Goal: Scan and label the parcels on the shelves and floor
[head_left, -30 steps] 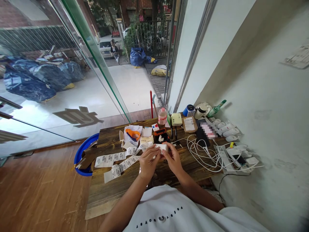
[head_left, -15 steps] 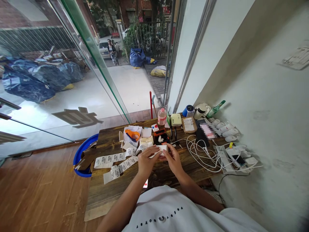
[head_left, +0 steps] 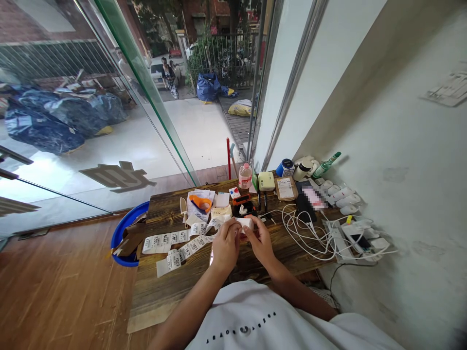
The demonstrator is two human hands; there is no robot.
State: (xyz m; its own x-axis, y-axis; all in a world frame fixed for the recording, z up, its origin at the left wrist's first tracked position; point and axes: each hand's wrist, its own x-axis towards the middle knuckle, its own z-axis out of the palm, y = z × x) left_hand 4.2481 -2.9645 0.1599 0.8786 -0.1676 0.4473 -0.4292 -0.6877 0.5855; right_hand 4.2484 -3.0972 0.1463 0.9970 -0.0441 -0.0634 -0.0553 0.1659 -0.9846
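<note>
Near the front of the wooden table, both my hands hold a small white block-like thing, perhaps a little box; its exact kind I cannot make out. My left hand grips its left side, fingers curled over and partly hiding it. On the other side, my right hand pinches it with the thumb on the near face. Strips of numbered labels lie to the left of my left hand. Just beyond the hands is an open black and orange case. Part of a phone shows beside my left wrist.
An orange tape dispenser lies on papers at the left. Behind stand a pink-capped bottle and a brown parcel. Tangled white cables and a power strip cover the right. A blue bin abuts the table's left edge.
My left hand has shifted slightly right and turned, its fingers bunched closer on the white thing. The phone now shows left of my left wrist. My right hand has barely moved.
</note>
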